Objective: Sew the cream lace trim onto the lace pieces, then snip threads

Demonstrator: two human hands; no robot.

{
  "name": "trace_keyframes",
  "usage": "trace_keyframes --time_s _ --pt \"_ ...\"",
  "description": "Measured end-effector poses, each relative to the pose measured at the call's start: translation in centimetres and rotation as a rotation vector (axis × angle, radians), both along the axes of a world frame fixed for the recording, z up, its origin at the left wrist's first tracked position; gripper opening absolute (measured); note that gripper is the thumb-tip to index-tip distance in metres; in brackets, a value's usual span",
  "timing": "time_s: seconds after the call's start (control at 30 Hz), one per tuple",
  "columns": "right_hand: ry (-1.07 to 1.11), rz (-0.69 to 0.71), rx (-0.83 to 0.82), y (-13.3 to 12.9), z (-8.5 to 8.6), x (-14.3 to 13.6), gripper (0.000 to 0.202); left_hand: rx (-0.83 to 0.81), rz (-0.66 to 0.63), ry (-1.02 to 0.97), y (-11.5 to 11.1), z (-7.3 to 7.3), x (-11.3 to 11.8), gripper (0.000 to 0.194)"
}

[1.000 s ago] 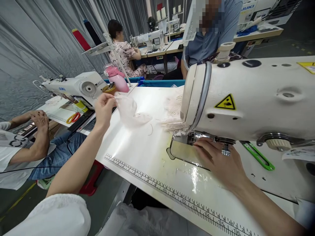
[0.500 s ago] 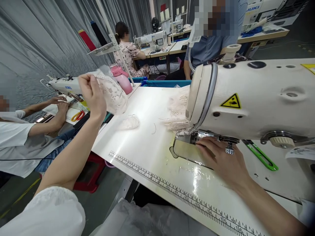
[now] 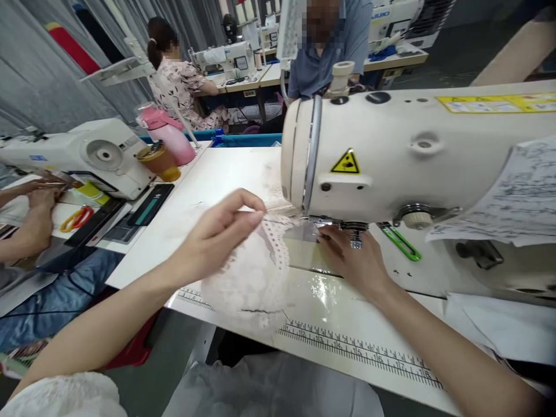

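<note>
My left hand [image 3: 217, 237] is closed, pinching the upper edge of a white lace piece [image 3: 247, 286] between thumb and fingers. The lace hangs down across the table's front edge, its scalloped, holed border facing right toward the needle area. Under the head of a white sewing machine [image 3: 373, 156], my right hand [image 3: 358, 260] has its fingers bent in beside the presser foot. Its fingertips are partly hidden there, and I cannot make out what is between them. A pale bundle of fabric or threads [image 3: 273, 176] lies behind the needle area.
A ruler strip [image 3: 339, 344] runs along the table's front edge. A green cutter [image 3: 400, 242] lies under the machine arm. At left are a pink bottle [image 3: 169, 136], an amber cup [image 3: 160, 161], and another machine [image 3: 108, 153] with a person's hands at it. Printed paper [image 3: 508, 191] hangs at right.
My left hand has come down and right with the lace, from raised at the left to close beside the needle area. The right hand stays by the presser foot. The view has shifted.
</note>
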State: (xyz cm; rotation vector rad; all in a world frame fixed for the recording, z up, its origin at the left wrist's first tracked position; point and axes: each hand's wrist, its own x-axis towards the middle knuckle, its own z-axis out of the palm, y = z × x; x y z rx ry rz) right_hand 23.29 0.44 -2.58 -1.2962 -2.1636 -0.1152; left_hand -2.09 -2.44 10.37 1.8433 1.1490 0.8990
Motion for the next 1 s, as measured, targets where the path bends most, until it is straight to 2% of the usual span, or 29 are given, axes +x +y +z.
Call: trace_keyframes --time_s 0.07,0.13,0.2,0.27,0.33,0.4,0.53,0.63,0.8,1.0 --pt "0.026 -0.031 -0.066 0.0 0.2 0.1 0.028 -0.027 -0.078 0.108 1.6 -2.4 1.6 0.019" --pt "0.056 -0.073 -0.116 0.0 0.3 0.2 0.028 0.046 -0.108 0.314 3.2 -5.0 2.6 0.018" --pt "0.064 -0.113 -0.139 0.0 0.2 0.2 0.03 0.277 -0.024 0.548 4.1 -7.1 3.2 0.016" --pt "0.035 -0.122 -0.115 -0.1 0.0 0.2 0.032 0.531 -0.019 0.721 3.9 -8.4 3.5 0.017" --pt "-0.037 -0.072 -0.054 -0.3 -0.1 0.0 0.031 0.698 -0.099 0.818 3.0 -9.1 3.8 0.02" --pt "-0.124 0.014 0.005 -0.6 0.0 -0.2 0.038 0.782 -0.166 0.854 2.0 -9.5 4.1 0.024" --pt "-0.181 0.071 0.029 -1.2 0.5 -0.3 0.042 0.892 -0.186 0.858 1.2 -10.7 4.7 0.035" --pt "-0.152 0.023 -0.017 -1.4 0.4 -0.1 0.036 0.91 -0.175 0.857 1.8 -11.2 5.0 0.037" --pt "-0.11 -0.075 -0.021 -1.4 0.6 -0.4 0.026 0.883 -0.154 0.808 2.3 -11.2 5.1 0.035" --pt "-0.179 0.049 -0.058 -0.7 1.3 -0.5 0.028 0.895 -0.134 0.789 2.4 -11.4 5.0 0.035"
